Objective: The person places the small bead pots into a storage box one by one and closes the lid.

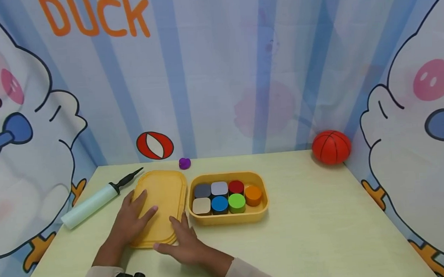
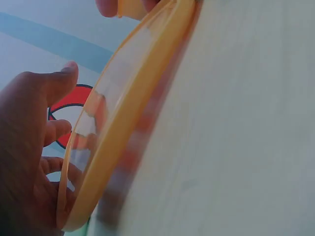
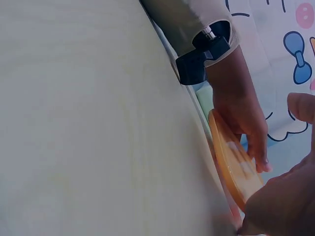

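Observation:
A flat yellow lid (image 1: 163, 203) with rounded corners lies on the table, left of a matching yellow box. Along its left edge is my left hand (image 1: 129, 221), fingers spread and reaching over the surface. My right hand (image 1: 189, 245) is at its lower right edge, with the thumb near the front corner. The left wrist view shows the lid's rim (image 2: 125, 123) from the side, low over the table, beside the left fingers (image 2: 59, 132). From the right wrist, the lid (image 3: 234, 160) appears between both hands.
The yellow box (image 1: 229, 219) holds several small jars with coloured tops, including a blue one (image 1: 219, 204). A pale green hand pump (image 1: 92, 205) lies at left. Behind are a small purple object (image 1: 184, 163) and a red ball (image 1: 331, 147) in the far right corner.

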Available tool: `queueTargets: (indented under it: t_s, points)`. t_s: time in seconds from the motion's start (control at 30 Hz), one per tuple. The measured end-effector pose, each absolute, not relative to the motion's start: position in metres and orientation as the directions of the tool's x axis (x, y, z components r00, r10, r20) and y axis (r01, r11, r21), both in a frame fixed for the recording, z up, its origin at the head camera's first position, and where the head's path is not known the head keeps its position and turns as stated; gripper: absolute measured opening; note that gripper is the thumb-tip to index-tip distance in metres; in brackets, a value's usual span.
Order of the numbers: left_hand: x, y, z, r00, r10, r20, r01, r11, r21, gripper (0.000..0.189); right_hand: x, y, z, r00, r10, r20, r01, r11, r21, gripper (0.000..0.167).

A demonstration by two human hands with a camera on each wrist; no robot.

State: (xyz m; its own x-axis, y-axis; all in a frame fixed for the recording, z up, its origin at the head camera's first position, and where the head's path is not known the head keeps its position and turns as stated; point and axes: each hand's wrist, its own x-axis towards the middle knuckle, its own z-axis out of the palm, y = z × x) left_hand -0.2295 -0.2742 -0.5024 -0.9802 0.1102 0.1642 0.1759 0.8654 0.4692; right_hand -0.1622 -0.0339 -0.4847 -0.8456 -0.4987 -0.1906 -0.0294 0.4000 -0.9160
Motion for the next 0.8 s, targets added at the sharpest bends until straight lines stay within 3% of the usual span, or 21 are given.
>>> queueTargets:
  t_s: [0.2, 0.57, 0.8]
  points:
    - [-0.226, -0.276, -0.486, -0.968, 0.078, 0.239, 0.177, 0.889, 0.423, 0.087, -0.162, -0.032, -0.487, -0.836, -0.542, -0.083, -0.029, 0.194, -0.981, 0.089]
    - [-0.220, -0.275, -0.451, -0.944, 0.050, 0.326, 0.166, 0.926, 0.340, 0.093, -0.162, -0.025, -0.473, -0.791, -0.607, -0.076, 0.011, 0.109, -0.994, 0.076]
    - [-0.217, -0.264, -0.424, -0.894, 0.054, 0.445, 0.238, 0.898, 0.371, 0.092, -0.159, -0.017, -0.456, -0.845, -0.535, 0.007, 0.003, -0.018, -1.000, 0.070]
